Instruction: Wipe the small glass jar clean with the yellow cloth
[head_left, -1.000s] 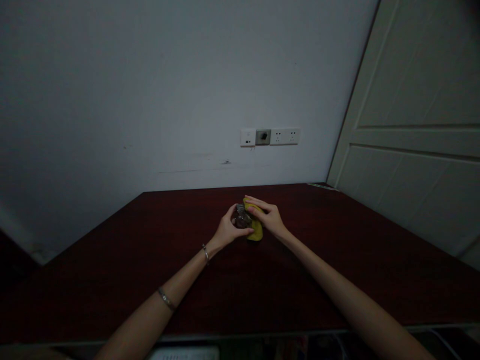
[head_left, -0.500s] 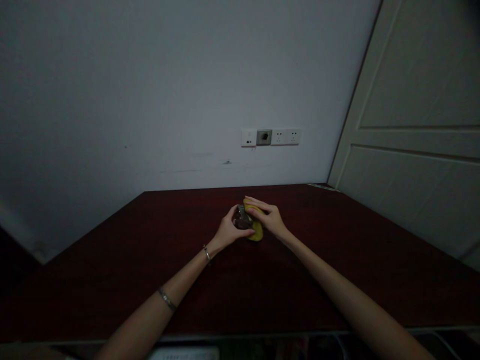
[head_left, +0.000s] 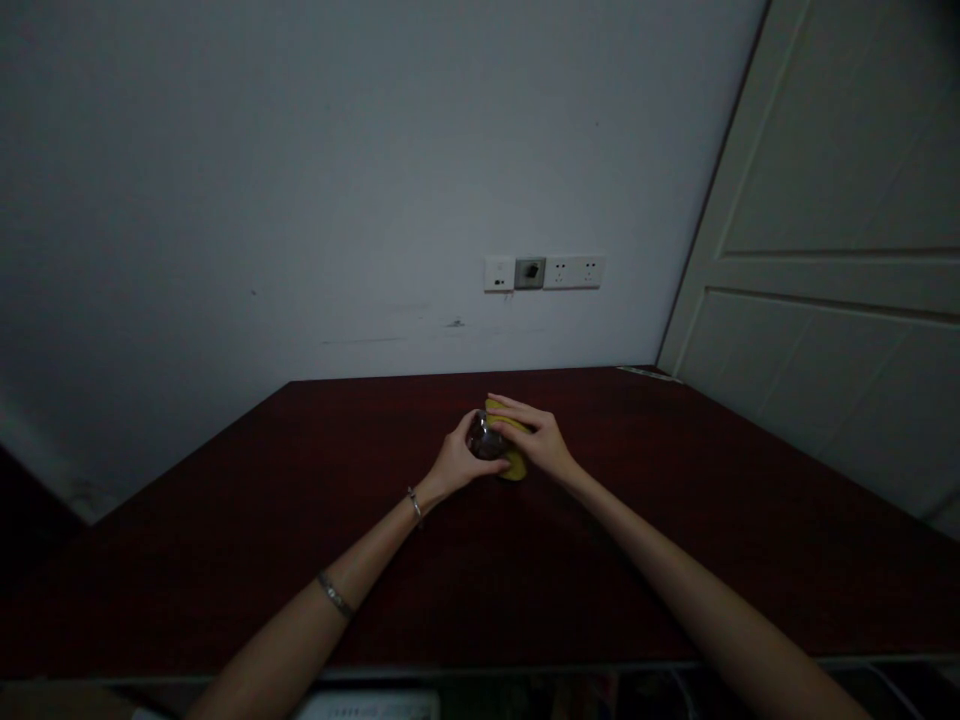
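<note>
Above the dark red tabletop (head_left: pixel 360 440), my left hand (head_left: pixel 455 462) is wrapped round a clear, shiny glass (head_left: pixel 484 440), thumb on the near side and fingers on the far side. My right hand (head_left: pixel 541 438) pinches a yellow cloth (head_left: pixel 514 466) and presses it against the glass's right side. Part of the cloth hangs down below the right fingers. The glass's far side and base are hidden by the hands and cloth, so its exact shape is unclear.
Behind the table stands a pale wall with a row of sockets and switches (head_left: pixel 544 273). A white panelled door (head_left: pixel 832 270) borders the right side. Below the table's front edge (head_left: pixel 480 668) lies a pale object with printed marks (head_left: pixel 367 706).
The right fingers have shifted slightly with the cloth over the glass, and the light on the glass looks different. The left hand keeps nearly the same place.
</note>
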